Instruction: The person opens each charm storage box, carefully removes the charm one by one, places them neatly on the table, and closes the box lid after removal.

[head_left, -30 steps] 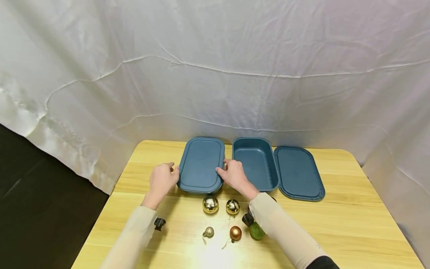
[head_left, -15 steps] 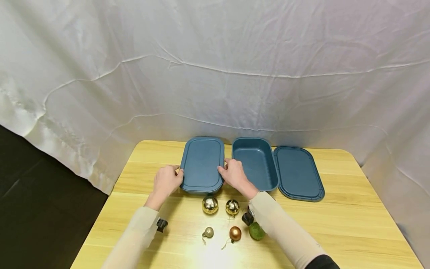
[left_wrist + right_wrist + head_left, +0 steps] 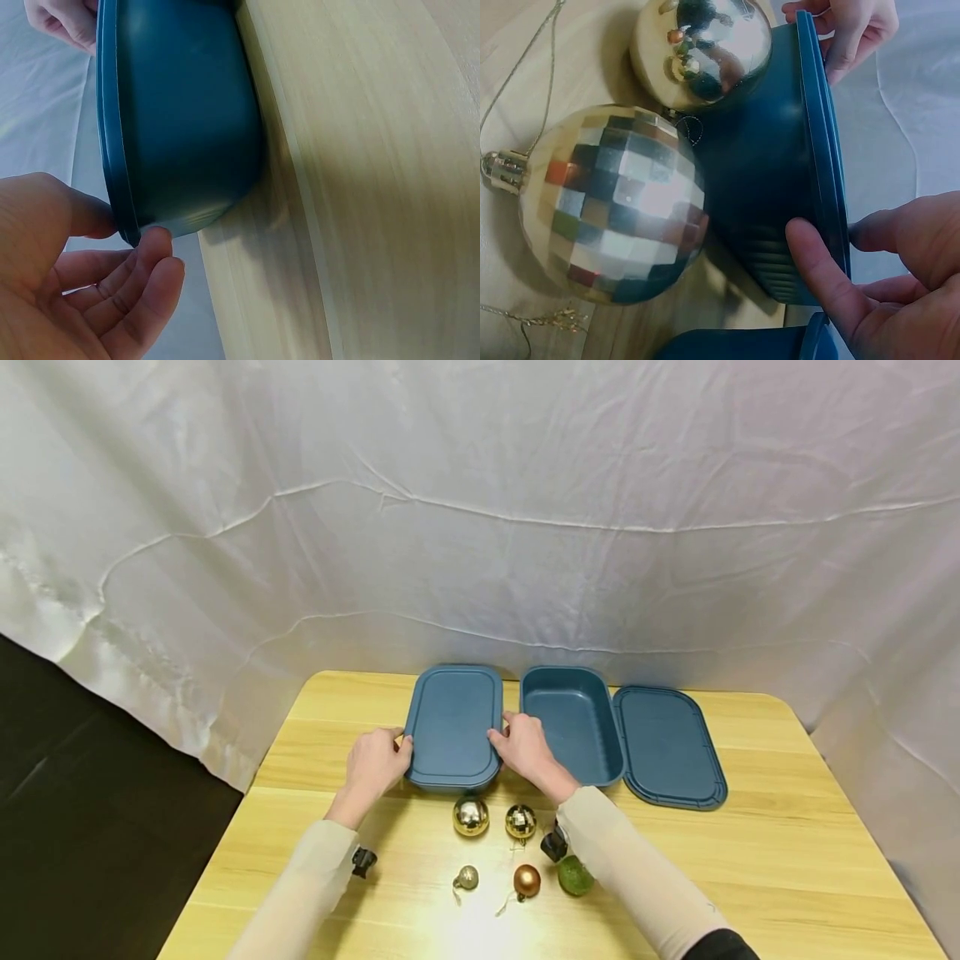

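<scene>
A lidded blue box stands at the back of the table, its flat lid (image 3: 453, 722) on top and its side wall (image 3: 187, 112) seen in the left wrist view. My left hand (image 3: 375, 763) pinches the lid's left rim, thumb above and fingers below. On the opposite side, my right hand (image 3: 528, 750) pinches the rim between thumb and index finger. Right beside that hand is a second blue box (image 3: 573, 731), uncovered and with nothing inside. In front of the lidded box lie a shiny gold ball ornament (image 3: 471, 817) and a faceted gold ornament (image 3: 619, 202).
A loose blue lid (image 3: 670, 747) lies flat right of the uncovered box. Closer to me are a small pale glitter ornament (image 3: 467, 877), a copper ornament (image 3: 527, 881) and a green ornament (image 3: 575, 876) beside the right sleeve. A pale curtain (image 3: 480, 568) hangs behind the table.
My left hand has shifted slightly right, from the box's left side to a pinch on the lid's rim. The right hand stays about where it was. Boxes and ornaments keep their places.
</scene>
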`<state>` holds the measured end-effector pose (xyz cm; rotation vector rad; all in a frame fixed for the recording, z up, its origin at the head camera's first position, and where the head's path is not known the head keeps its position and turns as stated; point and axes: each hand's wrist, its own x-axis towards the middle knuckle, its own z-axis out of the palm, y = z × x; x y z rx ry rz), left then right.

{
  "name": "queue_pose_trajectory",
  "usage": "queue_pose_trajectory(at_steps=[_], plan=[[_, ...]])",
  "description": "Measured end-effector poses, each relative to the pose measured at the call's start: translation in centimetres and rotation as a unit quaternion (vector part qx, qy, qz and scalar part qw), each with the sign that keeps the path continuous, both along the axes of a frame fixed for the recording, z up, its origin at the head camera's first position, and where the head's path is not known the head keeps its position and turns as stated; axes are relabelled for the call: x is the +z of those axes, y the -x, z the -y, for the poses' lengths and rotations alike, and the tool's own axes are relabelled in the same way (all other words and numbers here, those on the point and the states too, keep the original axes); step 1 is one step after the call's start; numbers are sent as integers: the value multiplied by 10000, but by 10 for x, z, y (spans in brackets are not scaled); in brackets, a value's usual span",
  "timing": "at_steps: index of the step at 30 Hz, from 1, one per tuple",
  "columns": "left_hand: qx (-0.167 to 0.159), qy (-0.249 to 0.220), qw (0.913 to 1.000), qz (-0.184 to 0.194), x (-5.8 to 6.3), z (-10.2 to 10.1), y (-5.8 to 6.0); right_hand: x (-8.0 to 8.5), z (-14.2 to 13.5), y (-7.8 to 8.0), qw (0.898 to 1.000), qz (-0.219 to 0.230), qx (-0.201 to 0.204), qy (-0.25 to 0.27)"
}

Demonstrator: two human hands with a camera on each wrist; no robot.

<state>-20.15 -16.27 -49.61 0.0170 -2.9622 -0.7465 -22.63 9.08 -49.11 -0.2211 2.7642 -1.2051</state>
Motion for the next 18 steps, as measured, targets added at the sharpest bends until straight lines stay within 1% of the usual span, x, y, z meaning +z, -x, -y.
queue_pose_trajectory(at_steps=[3, 8, 13, 15, 18], plan=[[-28, 10, 10000, 20, 1, -1, -1, 1, 0, 0, 10000, -23, 9, 1], [-20, 13, 10000, 81, 2, -2, -2, 2, 0, 0, 10000, 60, 18, 31], [-51, 5, 10000, 63, 2, -1, -2, 2, 0, -1, 9999, 106, -29, 80], [-56, 27, 10000, -13, 0, -1, -2, 2, 1, -1, 9998, 127, -56, 105], [-105, 204, 9994, -266, -3, -1, -2, 3, 1, -1, 9999, 113, -81, 78]])
